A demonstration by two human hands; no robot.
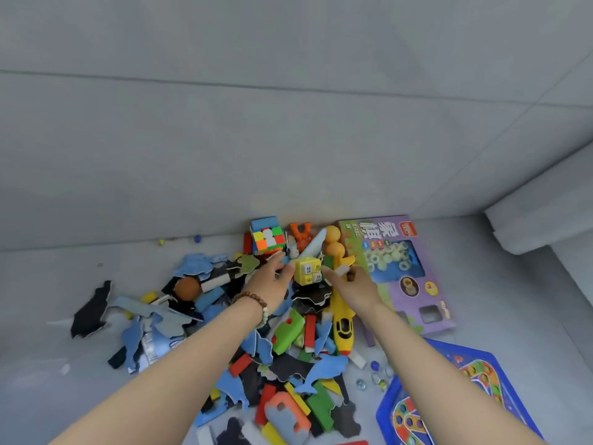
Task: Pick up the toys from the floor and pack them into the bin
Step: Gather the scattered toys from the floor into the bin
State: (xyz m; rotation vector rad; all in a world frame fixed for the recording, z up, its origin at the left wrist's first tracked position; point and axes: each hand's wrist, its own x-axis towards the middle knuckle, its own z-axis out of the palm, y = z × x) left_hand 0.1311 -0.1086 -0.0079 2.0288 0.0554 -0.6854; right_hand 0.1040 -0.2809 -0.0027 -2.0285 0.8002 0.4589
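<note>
A heap of toys lies on the grey floor against a wall. A yellow tile cube sits raised at the top of the heap. My left hand, with a bead bracelet on the wrist, touches the cube's left side with spread fingers. My right hand is at the cube's right side, its fingers curled over a small white block. Whether the cube is lifted off the heap I cannot tell. No bin is in view.
A colour puzzle cube, orange balls, a yellow toy plane and blue felt whales are in the heap. A purple game box lies right; a blue game board lies near right. Marbles are scattered. A grey step rises far right.
</note>
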